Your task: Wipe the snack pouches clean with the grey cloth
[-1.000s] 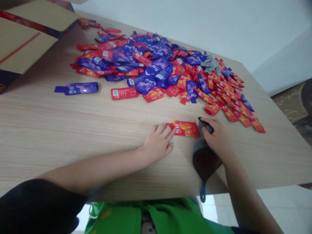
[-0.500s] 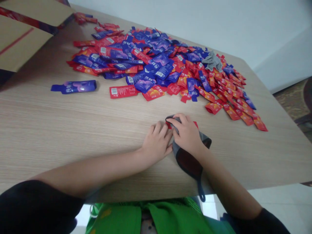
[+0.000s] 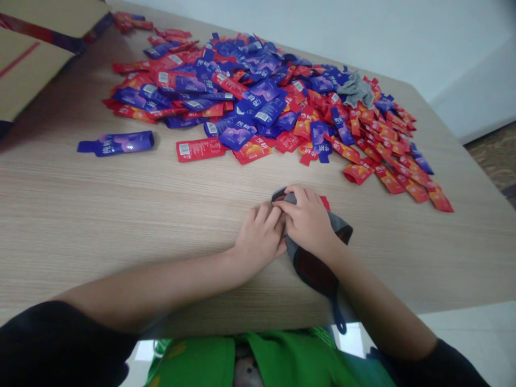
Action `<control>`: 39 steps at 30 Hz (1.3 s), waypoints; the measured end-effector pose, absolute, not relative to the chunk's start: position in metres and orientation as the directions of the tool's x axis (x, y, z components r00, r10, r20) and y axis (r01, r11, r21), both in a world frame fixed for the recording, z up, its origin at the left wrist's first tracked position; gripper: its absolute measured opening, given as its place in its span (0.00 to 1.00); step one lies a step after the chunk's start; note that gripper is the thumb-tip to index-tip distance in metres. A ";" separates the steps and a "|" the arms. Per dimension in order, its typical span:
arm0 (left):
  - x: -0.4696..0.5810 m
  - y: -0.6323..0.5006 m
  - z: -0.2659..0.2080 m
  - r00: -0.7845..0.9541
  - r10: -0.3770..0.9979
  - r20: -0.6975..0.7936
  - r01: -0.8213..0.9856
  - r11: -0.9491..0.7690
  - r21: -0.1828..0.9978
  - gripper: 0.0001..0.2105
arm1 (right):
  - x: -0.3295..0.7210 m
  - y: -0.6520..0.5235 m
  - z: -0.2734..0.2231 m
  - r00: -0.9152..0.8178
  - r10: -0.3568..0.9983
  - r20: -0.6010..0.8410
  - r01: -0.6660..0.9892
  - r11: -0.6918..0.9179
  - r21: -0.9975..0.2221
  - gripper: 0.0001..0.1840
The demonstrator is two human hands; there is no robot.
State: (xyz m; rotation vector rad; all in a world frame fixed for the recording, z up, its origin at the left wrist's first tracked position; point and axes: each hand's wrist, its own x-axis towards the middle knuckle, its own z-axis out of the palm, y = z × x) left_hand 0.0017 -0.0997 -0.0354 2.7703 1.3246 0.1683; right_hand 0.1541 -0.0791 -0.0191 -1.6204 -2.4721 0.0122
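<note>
And here, at the near side of the worktop (image 3: 173, 220), a dark pad (image 3: 312, 266) is held by the right hand (image 3: 310, 221), the fingers curled over its far end and the thumb brought in from the left, so the grip is narrow and filled. Under that hand a packet (image 3: 325, 203) is mostly hidden; only a red corner is left showing, just beyond the knuckles, so how the pad is seated against it cannot be told. Right alongside, the left hand (image 3: 261, 234) is set down with fingers bent and tips brought against the right hand, a placing by which, it would seem, things are steadied from the left; whether anything is pinched there cannot be told, the fingertips being covered. The pad is slanted towards the near right, its strap (image 3: 339, 317) left free at the near edge, perhaps because only the far end is needed in the grip. Farther off, the pile (image 3: 250, 97) of red and blue packets is spread along the far side, by which working room is apparently given to both hands. A blue packet (image 3: 116, 143) is laid apart at the left, a grey cloth (image 3: 357, 90) is rested on the pile's right part, and a box (image 3: 32, 59) is stood at the far left.
</note>
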 end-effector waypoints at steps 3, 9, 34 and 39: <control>0.003 -0.099 -0.036 0.619 0.782 0.076 0.775 -0.624 0.102 0.23 | 0.158 -0.082 -0.019 -0.360 0.918 0.169 0.922 0.377 -0.083 0.17; 0.003 -0.100 -0.038 0.622 0.777 0.099 0.773 -0.629 0.081 0.25 | 0.171 -0.090 -0.022 -0.287 0.936 0.205 0.953 0.301 -0.040 0.18; -0.004 -0.092 -0.037 0.641 0.759 0.115 0.758 -0.650 0.061 0.22 | 0.249 -0.101 -0.046 -0.040 0.959 0.280 0.989 0.078 -0.128 0.23; -0.009 -0.090 -0.036 0.655 0.746 0.121 0.744 -0.664 0.067 0.22 | 0.251 -0.097 -0.040 -0.004 0.938 0.347 0.969 0.090 -0.231 0.22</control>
